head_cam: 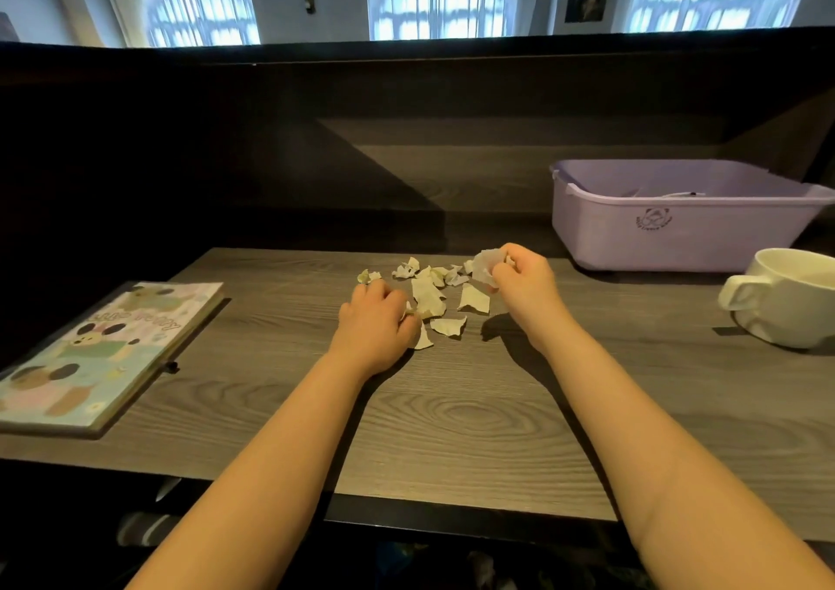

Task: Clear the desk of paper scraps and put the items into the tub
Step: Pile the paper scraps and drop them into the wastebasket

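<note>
Your paper scraps (429,296) lie in a loose scatter at the middle of the desk (452,418), torn white and cream pieces, most of them between your 2 hands and a few spread along the far side of the patch. One larger piece lies flat near the centre, with smaller torn bits around it.

Your right hand (524,282) is raised a little off the wood at the right end of the scatter, fingers curled round a crumpled bunch of the scraps that sticks out on the thumb side. Your left hand (375,323) rests on the desk at the left end, knuckles up and fingers curled in, with a small scrap caught at the fingertips; a couple of pieces lie just beyond its knuckles and another just beside its heel.

The tub (610,237), lavender plastic with a stamped mark on its near wall, stands at the back right, well apart from the scraps. Something pale and thin lies inside it, too little seen to name.

A white mug (781,305) stands near the right edge, in front of the tub, its handle turned toward you. An illustrated notebook (104,354) lies closed and flat at the left edge.
</note>
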Demonstrator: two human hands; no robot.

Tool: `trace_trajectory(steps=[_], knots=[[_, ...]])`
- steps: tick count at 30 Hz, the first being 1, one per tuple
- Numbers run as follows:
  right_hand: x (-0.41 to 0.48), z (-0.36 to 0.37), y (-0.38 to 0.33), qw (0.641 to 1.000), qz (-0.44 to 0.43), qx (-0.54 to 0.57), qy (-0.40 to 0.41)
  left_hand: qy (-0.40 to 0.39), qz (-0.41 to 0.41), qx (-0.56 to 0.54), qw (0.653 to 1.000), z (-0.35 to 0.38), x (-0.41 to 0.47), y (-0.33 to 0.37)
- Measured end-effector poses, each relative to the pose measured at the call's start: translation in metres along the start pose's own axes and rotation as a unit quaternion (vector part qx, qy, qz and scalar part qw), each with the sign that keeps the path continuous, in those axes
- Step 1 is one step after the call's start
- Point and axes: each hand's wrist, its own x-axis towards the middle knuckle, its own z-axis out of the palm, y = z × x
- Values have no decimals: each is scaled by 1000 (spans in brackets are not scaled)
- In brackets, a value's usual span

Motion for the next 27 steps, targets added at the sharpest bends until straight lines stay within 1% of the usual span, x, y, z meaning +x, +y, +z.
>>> trace_trajectory(steps=[4,6,7,9,10,12,14,20,24,27], knots=[[-2,1,3,999,-9,-31,20,-26,-35,42,998,1,2,-1],[-3,1,4,994,-21,-108,6,-14,-42,47,998,2,2,0],[-4,1,5,985,-18,-169,-11,-1,-42,39,998,3,2,1],[-4,1,10,954,4,-297,-41,21,-34,17,999,3,1,3],[-4,2,13,938,14,-343,-52,24,-28,10,999,3,0,4],[-4,6,17,910,11,-410,-59,22,-15,11,1000,1,0,6],[-2,10,17,892,1,-447,-60,21,-7,12,1000,0,0,7],[1,16,20,919,-27,-390,-49,7,15,14,1000,-3,-3,9],[7,11,24,973,-15,-232,2,28,2,-23,999,-3,-3,8],[4,6,16,991,-28,-122,52,61,-39,-109,991,-3,-1,3]])
